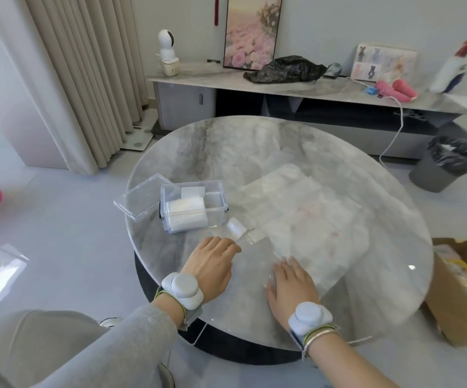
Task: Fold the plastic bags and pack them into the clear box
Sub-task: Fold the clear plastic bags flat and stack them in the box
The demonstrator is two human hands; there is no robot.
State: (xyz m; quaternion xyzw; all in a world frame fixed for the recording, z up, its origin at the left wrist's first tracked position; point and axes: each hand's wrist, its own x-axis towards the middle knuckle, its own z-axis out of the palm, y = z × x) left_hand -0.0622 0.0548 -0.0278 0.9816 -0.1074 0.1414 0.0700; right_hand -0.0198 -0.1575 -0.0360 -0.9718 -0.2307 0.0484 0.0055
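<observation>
A large clear plastic bag (310,219) lies spread flat across the round marble table (198,141). My right hand (291,284) rests flat on the bag's near edge with straight fingers. My left hand (211,261) lies at the bag's left handle end, fingers lightly bent over the thin plastic; whether it pinches the plastic is unclear. The clear box (194,205) stands open at the table's left and holds a folded white bag (186,212). Its lid (142,197) lies beside it on the left.
A grey bin (447,166) with a black liner stands at the right, a cardboard box (461,292) nearer right. A low sideboard (310,91) behind the table carries a black bag, a small camera and pink objects. Curtains hang at the left.
</observation>
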